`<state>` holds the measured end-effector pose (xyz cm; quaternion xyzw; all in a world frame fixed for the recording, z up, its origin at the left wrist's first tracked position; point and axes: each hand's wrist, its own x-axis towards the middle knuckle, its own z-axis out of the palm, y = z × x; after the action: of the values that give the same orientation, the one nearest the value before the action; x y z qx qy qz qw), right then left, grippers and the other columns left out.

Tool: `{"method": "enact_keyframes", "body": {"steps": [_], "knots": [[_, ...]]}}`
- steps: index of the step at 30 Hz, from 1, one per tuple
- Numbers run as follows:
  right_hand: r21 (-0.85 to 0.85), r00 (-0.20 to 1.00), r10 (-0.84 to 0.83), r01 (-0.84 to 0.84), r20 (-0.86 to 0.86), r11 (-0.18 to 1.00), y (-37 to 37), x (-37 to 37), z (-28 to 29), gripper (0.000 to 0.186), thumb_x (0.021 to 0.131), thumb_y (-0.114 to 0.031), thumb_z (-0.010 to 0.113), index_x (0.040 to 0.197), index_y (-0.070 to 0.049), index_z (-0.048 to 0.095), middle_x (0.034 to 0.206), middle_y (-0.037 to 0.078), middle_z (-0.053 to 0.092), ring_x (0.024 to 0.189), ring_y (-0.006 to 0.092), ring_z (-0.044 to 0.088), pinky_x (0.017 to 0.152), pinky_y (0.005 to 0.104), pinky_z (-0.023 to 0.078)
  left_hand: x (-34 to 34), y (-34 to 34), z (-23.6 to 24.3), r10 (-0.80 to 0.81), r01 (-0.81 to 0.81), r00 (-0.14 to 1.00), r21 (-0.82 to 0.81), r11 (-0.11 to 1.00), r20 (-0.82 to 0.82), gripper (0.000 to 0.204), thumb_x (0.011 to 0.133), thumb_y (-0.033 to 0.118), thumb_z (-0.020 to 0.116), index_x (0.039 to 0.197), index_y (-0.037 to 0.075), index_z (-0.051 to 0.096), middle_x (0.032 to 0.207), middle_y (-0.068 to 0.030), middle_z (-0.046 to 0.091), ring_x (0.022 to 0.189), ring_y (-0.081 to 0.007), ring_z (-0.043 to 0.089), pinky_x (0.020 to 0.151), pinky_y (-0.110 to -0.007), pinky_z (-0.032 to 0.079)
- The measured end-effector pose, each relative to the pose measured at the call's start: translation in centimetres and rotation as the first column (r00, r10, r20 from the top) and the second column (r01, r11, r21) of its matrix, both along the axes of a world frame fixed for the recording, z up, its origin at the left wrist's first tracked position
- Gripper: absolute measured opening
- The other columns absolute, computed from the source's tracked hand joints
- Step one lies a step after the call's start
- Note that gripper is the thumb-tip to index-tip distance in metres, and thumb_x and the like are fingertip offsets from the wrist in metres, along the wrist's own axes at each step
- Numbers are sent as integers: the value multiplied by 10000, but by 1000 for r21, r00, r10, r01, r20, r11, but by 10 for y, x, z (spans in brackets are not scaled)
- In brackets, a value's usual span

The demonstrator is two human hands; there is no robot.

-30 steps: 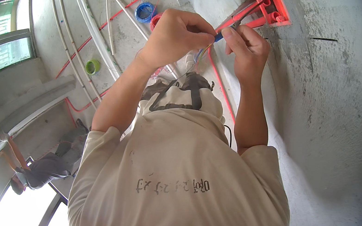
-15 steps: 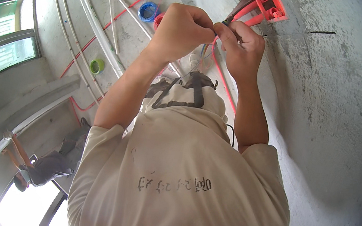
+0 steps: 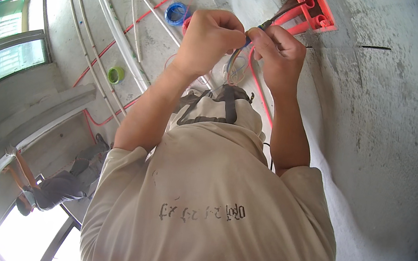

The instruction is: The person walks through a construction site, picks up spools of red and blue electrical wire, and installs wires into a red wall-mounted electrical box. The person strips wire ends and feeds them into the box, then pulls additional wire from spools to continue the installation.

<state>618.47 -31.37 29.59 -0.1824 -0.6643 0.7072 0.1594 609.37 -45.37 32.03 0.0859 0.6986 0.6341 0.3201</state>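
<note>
**Thin multicoloured insulated wire bundle (image 3: 234, 58) pinched in both hands: keep it slim and straight**

Bundle is located between the fingertips, with its loose length hanging toward the floor. A small blue patch is seen at its top; whether that is tape or insulation cannot be told. The left hand (image 3: 206, 38) is closed in a thumb-and-finger pinch at that top end; exact contact is partly hidden. The right hand (image 3: 282, 55) is closed on the spot where a dark slender strand (image 3: 278, 17) meets the bundle.

That strand is led up to an open tube mouth in the red plastic wall box (image 3: 328, 9). Likely best: joint held firmly by the right, wires laid parallel by the left, no bulges or sharp ends left, strand not yanked. A bulky joint could snag.

Further out: red flexible conduit (image 3: 258, 92) is run below the right hand; blue wire coil (image 3: 177, 13) and long white pipes (image 3: 118, 30) are laid on the floor.
</note>
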Motion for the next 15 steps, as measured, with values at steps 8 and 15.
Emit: {"method": "enact_keyframes", "body": {"steps": [8, 15], "knots": [[-281, 991, 112, -128, -71, 951, 4, -3, -6, 269, 963, -126, 676, 726, -11, 628, 653, 18, 573, 612, 86, 478, 624, 271, 379, -20, -20, -11, -197, 69, 826, 252, 965, 528, 101, 786, 22, 626, 829, -48, 684, 746, -59, 640, 608, -125, 549, 542, -262, 420], [-113, 993, 110, -114, -37, 987, 7, -2, -7, 250, 968, -187, 701, 816, 12, 702, 648, 4, 568, 611, 78, 472, 608, 262, 366, -2, -30, -1, -61, -1, 969, 250, 968, 239, 157, 816, 31, 664, 922, -69, 723, 801, -71, 687, 708, -128, 602, 641, -281, 479]]}}
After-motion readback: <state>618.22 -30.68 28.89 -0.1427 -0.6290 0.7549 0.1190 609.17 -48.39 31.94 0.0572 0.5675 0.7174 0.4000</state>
